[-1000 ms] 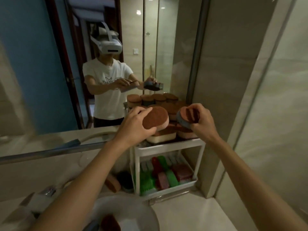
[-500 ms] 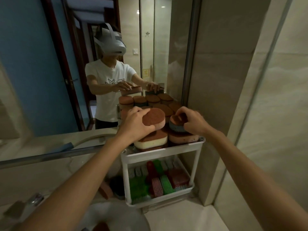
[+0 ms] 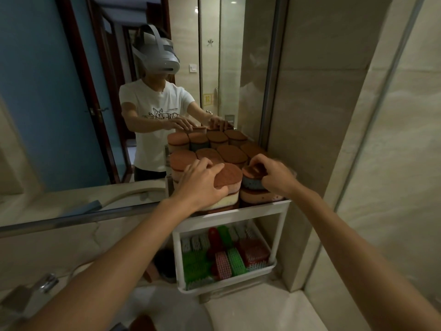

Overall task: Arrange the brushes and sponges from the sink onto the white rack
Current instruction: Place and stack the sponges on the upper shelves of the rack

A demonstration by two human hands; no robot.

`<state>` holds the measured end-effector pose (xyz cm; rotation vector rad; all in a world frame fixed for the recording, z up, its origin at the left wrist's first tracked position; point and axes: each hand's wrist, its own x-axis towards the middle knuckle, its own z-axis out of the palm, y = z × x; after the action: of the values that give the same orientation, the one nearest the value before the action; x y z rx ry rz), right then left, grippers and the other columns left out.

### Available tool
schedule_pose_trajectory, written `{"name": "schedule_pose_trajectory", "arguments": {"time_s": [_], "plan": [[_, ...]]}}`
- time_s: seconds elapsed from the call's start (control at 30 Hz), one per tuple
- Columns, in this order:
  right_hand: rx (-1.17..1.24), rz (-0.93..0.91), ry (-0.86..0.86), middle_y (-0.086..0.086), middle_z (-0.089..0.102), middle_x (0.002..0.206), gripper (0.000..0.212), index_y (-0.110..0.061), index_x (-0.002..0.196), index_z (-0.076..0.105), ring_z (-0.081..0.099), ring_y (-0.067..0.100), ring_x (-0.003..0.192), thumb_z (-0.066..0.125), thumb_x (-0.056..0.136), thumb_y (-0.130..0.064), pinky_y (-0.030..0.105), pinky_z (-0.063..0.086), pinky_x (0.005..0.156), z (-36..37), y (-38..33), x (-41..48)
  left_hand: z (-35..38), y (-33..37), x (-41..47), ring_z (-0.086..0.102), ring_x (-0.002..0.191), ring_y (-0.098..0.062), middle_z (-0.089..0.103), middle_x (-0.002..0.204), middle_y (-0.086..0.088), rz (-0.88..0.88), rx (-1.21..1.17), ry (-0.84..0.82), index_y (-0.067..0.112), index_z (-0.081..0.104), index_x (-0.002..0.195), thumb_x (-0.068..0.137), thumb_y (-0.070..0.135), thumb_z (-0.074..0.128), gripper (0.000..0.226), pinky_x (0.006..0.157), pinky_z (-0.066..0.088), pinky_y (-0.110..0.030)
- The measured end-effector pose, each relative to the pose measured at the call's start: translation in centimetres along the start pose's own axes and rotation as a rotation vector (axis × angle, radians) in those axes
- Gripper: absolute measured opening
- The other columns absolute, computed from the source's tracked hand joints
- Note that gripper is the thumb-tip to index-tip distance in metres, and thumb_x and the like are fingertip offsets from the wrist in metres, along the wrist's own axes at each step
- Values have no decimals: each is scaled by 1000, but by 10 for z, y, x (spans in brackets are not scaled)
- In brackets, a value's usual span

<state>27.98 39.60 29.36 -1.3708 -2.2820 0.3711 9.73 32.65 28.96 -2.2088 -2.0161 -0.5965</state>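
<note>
Both hands press 2 oval, rough-topped sponges (image 3: 229, 179) onto white rack (image 3: 238, 212)

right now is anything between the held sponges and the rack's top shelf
Yes, other sponges. The brown-topped sponge in the left hand sits on a cream sponge, the blue sponge in the right hand on an orange sponge, both on the white rack.
</note>
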Motion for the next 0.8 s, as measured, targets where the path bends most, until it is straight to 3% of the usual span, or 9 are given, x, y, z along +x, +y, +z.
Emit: {"name": "schedule_pose_trajectory", "arguments": {"time_s": [0.27,0.43,0.63,0.7,0.8], "plan": [[15,-13,-7,8,53,117,46,-16,114,50,49,28,110,48,75,7,47,47,88,1,4,0,8,-5,1,33,132,-24,39,141,-7,40,46,6,21,32,145,92,43,44,58,108,26,-35],[-185,-33,128,8,37,134,43,-15,117,53,26,28,127,54,76,-3,41,34,102,10,3,-5,17,-1,-12,30,136,-28,32,150,-11,202,316,53,14,21,148,100,35,28,54,111,22,-41],[-330,-89,160,7,45,129,52,-19,130,48,38,27,120,44,79,-19,39,27,105,23,-4,-17,19,-2,-14,25,139,-30,21,155,-13,186,385,9,12,11,149,100,36,29,58,113,21,-42],[-311,-111,181,6,48,130,61,-18,131,49,40,27,123,35,71,-24,39,22,111,28,-8,-21,18,-2,-14,24,140,-29,20,155,-13,191,370,-1,12,12,149,100,37,29,58,113,21,-41],[-210,-173,270,11,48,132,62,-10,129,50,39,29,128,38,68,-18,41,11,117,37,-14,-26,16,-2,-14,22,142,-24,21,156,-9,176,228,26,13,21,148,100,37,26,53,117,16,-39]]}}
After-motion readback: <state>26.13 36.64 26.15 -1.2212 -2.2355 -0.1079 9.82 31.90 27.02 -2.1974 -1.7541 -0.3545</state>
